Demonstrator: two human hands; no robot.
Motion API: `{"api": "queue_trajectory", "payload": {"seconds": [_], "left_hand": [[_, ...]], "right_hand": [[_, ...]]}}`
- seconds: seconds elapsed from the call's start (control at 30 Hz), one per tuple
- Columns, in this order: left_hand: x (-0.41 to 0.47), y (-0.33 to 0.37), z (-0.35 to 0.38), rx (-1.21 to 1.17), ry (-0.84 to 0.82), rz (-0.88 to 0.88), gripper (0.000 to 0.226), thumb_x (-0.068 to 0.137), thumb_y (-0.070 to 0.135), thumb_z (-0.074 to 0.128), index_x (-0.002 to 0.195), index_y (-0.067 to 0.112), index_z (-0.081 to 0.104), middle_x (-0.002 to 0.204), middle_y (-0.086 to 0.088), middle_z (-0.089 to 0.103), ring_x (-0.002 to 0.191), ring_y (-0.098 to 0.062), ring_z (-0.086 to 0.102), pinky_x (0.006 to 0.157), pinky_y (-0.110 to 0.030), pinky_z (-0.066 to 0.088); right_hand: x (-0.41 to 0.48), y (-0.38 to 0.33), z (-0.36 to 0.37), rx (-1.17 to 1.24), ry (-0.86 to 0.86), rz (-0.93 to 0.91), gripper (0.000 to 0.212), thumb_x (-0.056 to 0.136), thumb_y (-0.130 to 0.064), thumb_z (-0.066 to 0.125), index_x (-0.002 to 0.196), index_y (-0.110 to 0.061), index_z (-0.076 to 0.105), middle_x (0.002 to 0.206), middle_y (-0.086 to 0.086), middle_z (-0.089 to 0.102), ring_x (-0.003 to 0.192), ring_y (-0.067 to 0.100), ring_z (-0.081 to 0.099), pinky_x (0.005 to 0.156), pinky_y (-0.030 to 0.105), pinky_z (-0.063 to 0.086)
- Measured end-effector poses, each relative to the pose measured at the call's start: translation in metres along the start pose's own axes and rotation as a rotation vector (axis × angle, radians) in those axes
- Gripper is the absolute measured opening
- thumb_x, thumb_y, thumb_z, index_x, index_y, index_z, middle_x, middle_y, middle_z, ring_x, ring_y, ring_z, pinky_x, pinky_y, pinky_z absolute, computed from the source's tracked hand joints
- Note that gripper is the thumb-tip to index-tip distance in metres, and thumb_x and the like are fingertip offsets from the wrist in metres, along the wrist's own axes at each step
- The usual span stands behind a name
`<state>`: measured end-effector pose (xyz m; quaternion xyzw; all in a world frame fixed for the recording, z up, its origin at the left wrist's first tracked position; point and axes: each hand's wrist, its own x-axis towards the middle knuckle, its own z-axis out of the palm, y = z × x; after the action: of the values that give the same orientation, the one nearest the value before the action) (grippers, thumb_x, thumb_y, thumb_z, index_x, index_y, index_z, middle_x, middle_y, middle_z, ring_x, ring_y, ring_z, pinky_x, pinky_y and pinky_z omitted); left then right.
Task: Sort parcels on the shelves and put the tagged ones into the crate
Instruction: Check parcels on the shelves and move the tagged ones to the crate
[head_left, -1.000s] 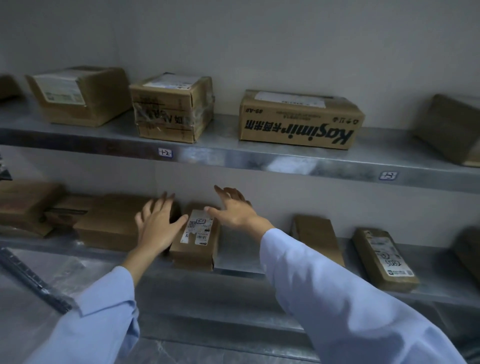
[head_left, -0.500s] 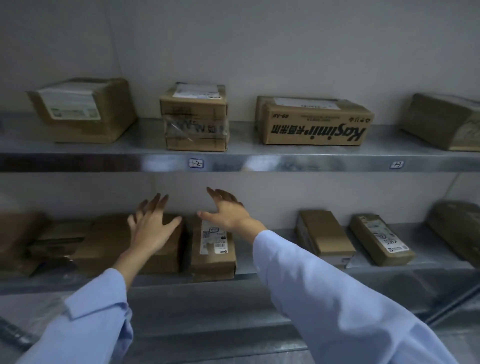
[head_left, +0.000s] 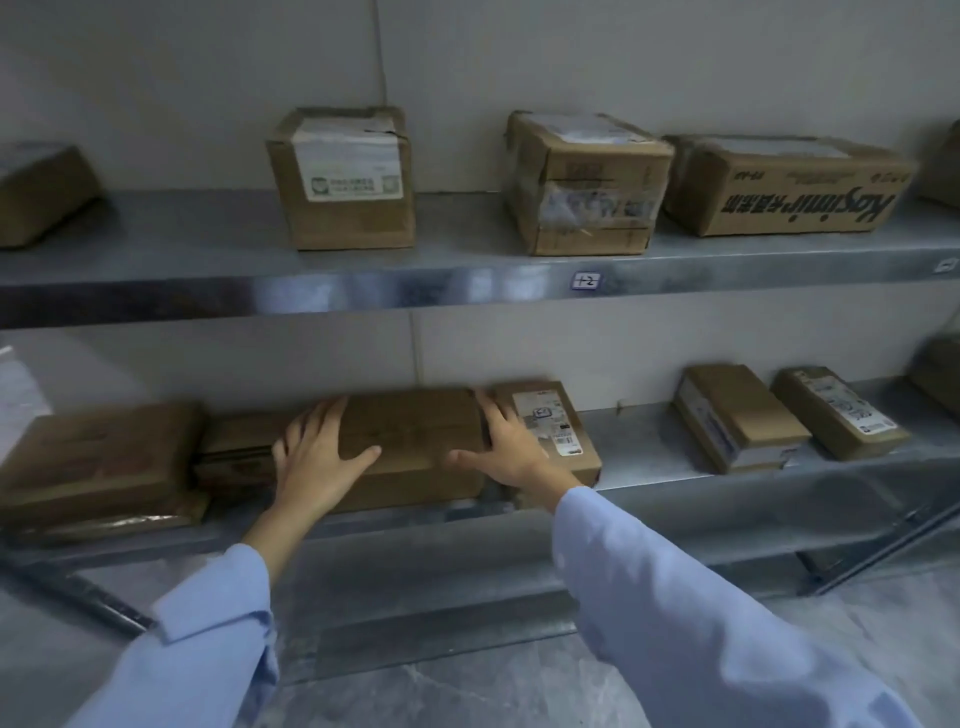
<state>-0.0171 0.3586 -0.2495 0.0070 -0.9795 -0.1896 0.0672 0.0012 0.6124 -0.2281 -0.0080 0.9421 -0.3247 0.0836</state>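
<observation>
Left hand: fingers apart, flat on box.
Right hand: same, at box's right edge.
Risk: slip from unclamped hold; shoving labelled parcel just right of box.

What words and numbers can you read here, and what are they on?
"Kasimir", upside down beside blurred Chinese characters: on the brown box on the upper shelf.
"1-2", handwritten, maybe "+2": on the small tag on that shelf's front edge.
Too small or blurred: the white label up top, and the shipping label, side label and top label on the lower shelf.
</observation>
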Motion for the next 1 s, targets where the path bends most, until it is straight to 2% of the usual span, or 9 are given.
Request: {"api": "queue_trajectory", "payload": {"seconds": [0.23, 0.4, 0.5, 0.57, 0.7, 0.83, 1.0], "left_hand": [[-0.003, -0.045, 0.013, -0.123, -0.107, -0.151, 0.094, 0.077, 0.055, 0.072, 0.153, 0.026, 0.024, 0.153, -0.006, 0.035, 0.138, -0.033, 0.031, 0.109, -0.047, 0.027], [0.001, -0.057, 0.022, -0.211, -0.143, -0.172, 0.092, 0.079, 0.047, 0.075, 0.152, 0.019, 0.026, 0.152, -0.011, 0.034, 0.139, -0.035, 0.030, 0.107, -0.046, 0.035], [0.003, -0.058, 0.027, -0.256, -0.100, -0.188, 0.087, 0.078, 0.041, 0.078, 0.147, 0.013, 0.033, 0.151, -0.014, 0.033, 0.138, -0.035, 0.030, 0.105, -0.045, 0.037], [0.004, -0.059, 0.031, -0.309, -0.093, -0.209, 0.087, 0.079, 0.039, 0.078, 0.148, 0.014, 0.032, 0.154, -0.013, 0.028, 0.141, -0.032, 0.027, 0.107, -0.045, 0.034], [0.005, -0.062, 0.034, -0.392, -0.110, -0.224, 0.090, 0.080, 0.038, 0.078, 0.150, 0.011, 0.028, 0.156, -0.012, 0.023, 0.142, -0.032, 0.026, 0.110, -0.041, 0.031], [0.006, -0.061, 0.035, -0.454, -0.117, -0.247, 0.097, 0.079, 0.036, 0.080, 0.152, 0.008, 0.024, 0.155, -0.014, 0.031, 0.142, -0.032, 0.030, 0.111, -0.039, 0.030], [0.004, -0.059, 0.032, -0.504, -0.107, -0.310, 0.105, 0.073, 0.036, 0.085, 0.152, 0.007, 0.022, 0.154, -0.014, 0.034, 0.141, -0.032, 0.032, 0.110, -0.040, 0.033]], "right_hand": [[0.013, 0.014, 0.027, 0.013, -0.025, 0.137, 0.104, 0.084, -0.040, 0.075, 0.158, -0.017, 0.005, 0.161, 0.014, 0.019, 0.147, 0.029, 0.025, 0.117, 0.036, 0.025], [0.022, 0.019, 0.036, 0.025, -0.021, 0.165, 0.107, 0.083, -0.032, 0.078, 0.158, -0.024, 0.003, 0.157, 0.012, 0.029, 0.134, 0.033, 0.044, 0.101, 0.044, 0.045], [0.028, 0.022, 0.040, 0.025, -0.027, 0.151, 0.105, 0.083, -0.028, 0.077, 0.158, -0.023, 0.004, 0.155, 0.013, 0.032, 0.134, 0.032, 0.045, 0.104, 0.038, 0.040], [0.031, 0.024, 0.042, 0.046, -0.038, 0.143, 0.104, 0.083, -0.025, 0.077, 0.158, -0.023, 0.004, 0.155, 0.013, 0.033, 0.137, 0.030, 0.041, 0.107, 0.032, 0.035], [0.035, 0.026, 0.045, 0.097, -0.058, 0.110, 0.104, 0.083, -0.017, 0.078, 0.158, -0.024, 0.006, 0.155, 0.009, 0.034, 0.142, 0.027, 0.034, 0.111, 0.031, 0.030], [0.039, 0.028, 0.045, 0.151, -0.041, 0.077, 0.106, 0.079, -0.011, 0.081, 0.157, -0.022, 0.011, 0.155, 0.005, 0.036, 0.143, 0.023, 0.033, 0.107, 0.020, 0.026], [0.040, 0.028, 0.043, 0.182, -0.025, 0.061, 0.109, 0.076, -0.013, 0.084, 0.157, -0.020, 0.012, 0.153, 0.007, 0.039, 0.141, 0.026, 0.035, 0.116, 0.036, 0.031]]}}
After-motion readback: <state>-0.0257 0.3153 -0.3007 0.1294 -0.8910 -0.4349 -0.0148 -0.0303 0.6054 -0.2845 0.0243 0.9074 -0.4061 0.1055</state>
